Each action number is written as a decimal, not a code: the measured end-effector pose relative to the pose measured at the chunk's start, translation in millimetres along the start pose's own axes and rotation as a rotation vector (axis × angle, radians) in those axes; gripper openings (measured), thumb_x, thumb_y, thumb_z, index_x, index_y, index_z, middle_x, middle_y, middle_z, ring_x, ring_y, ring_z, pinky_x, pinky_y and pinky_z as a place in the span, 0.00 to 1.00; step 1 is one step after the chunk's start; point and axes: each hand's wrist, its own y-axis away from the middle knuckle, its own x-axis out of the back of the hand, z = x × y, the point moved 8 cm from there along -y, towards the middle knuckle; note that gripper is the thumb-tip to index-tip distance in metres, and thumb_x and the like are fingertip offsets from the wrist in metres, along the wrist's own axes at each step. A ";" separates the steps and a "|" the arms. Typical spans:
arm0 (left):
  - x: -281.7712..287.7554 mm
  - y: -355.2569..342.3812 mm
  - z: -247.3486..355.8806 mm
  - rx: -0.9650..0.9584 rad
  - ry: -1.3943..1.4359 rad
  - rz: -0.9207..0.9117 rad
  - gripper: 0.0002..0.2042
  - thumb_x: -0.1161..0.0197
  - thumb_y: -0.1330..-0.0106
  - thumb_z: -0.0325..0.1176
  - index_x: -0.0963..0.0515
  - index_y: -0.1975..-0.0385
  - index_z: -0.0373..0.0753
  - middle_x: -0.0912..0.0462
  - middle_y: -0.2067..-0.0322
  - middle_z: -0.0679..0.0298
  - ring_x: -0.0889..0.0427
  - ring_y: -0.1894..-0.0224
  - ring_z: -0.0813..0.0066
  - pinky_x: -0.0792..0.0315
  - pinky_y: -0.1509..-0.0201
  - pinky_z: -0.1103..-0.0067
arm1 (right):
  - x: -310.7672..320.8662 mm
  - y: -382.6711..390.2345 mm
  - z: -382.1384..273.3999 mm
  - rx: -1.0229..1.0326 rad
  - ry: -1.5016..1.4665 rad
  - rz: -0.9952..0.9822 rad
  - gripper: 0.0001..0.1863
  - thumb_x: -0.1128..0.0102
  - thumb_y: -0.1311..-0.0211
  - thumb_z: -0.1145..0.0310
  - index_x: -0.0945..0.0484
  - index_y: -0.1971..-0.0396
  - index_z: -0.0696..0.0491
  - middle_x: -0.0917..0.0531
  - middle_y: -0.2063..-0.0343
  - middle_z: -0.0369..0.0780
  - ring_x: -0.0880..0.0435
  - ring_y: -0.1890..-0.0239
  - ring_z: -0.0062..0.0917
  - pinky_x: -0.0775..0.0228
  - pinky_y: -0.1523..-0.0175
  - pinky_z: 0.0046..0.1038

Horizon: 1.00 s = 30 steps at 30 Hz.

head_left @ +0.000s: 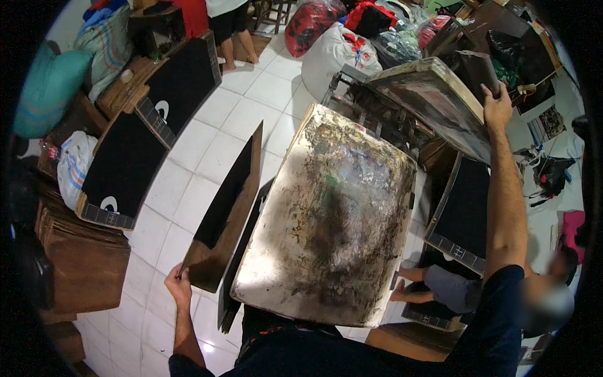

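My left hand (179, 288) is closed on the near end of a thin brown board (213, 257), which carries a black cloth panel (232, 195). My right hand (497, 107) is raised at the far right, its fingers closed round a dark, flat squeegee (478, 70). Beside that wrist a screen-printing frame (433, 103) stands tilted up, its mesh stained dark and reddish. Between my arms lies a white printing table top (326, 220), heavily smeared with dark ink. Another dark board (235, 276) shows along its left side.
Boards with black printed panels (125, 169) stand in a row at left, above a stack of brown boards (88, 270). Filled plastic bags (339, 56) sit beyond the table. A person (452, 289) sits at right, near another black panel (461, 207); someone else's legs (235, 41) are at the back.
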 end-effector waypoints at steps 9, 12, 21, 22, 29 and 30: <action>-47.7 -14.8 340.9 -0.618 -0.040 0.295 0.06 0.30 0.37 0.22 0.16 0.61 0.30 0.25 0.77 0.58 0.28 0.77 0.71 0.35 0.74 0.74 | 9.5 16.7 -22.8 0.035 0.000 0.023 0.20 0.34 0.37 0.57 0.19 0.45 0.38 0.11 0.56 0.39 0.15 0.50 0.41 0.30 0.44 0.45; -18.9 50.8 407.5 -0.687 -0.087 0.307 0.08 0.29 0.37 0.22 0.16 0.60 0.29 0.22 0.74 0.61 0.27 0.72 0.78 0.32 0.70 0.80 | 9.8 20.4 -26.3 0.040 -0.016 0.014 0.22 0.35 0.35 0.57 0.20 0.41 0.39 0.13 0.51 0.40 0.19 0.44 0.41 0.34 0.39 0.46; -154.8 335.7 442.8 -1.276 -0.079 -0.357 0.23 0.32 0.44 0.33 0.16 0.46 0.38 0.14 0.61 0.67 0.21 0.69 0.70 0.30 0.65 0.72 | -0.4 15.0 -27.5 0.071 -0.137 0.029 0.26 0.31 0.40 0.59 0.19 0.41 0.47 0.14 0.49 0.46 0.20 0.43 0.47 0.33 0.38 0.44; -186.3 360.4 424.3 -1.268 -0.103 -0.610 0.25 0.32 0.47 0.35 0.16 0.47 0.35 0.16 0.57 0.65 0.22 0.61 0.69 0.30 0.58 0.71 | -2.5 14.8 -27.0 0.073 -0.144 0.021 0.26 0.31 0.40 0.59 0.19 0.41 0.47 0.14 0.49 0.45 0.20 0.43 0.47 0.33 0.38 0.45; -299.3 433.1 328.8 -1.335 -0.292 -1.074 0.25 0.35 0.37 0.43 0.22 0.41 0.38 0.25 0.36 0.56 0.29 0.33 0.56 0.35 0.31 0.64 | -4.6 21.3 -28.1 0.080 -0.057 0.022 0.24 0.34 0.38 0.57 0.19 0.42 0.44 0.14 0.48 0.42 0.21 0.45 0.44 0.36 0.40 0.47; -303.7 405.9 301.0 -1.015 -0.291 -1.269 0.28 0.32 0.38 0.47 0.23 0.41 0.39 0.25 0.35 0.57 0.29 0.32 0.54 0.35 0.31 0.62 | -3.5 23.2 -27.7 0.084 -0.049 0.024 0.24 0.34 0.38 0.57 0.19 0.42 0.44 0.14 0.48 0.42 0.21 0.45 0.44 0.36 0.40 0.47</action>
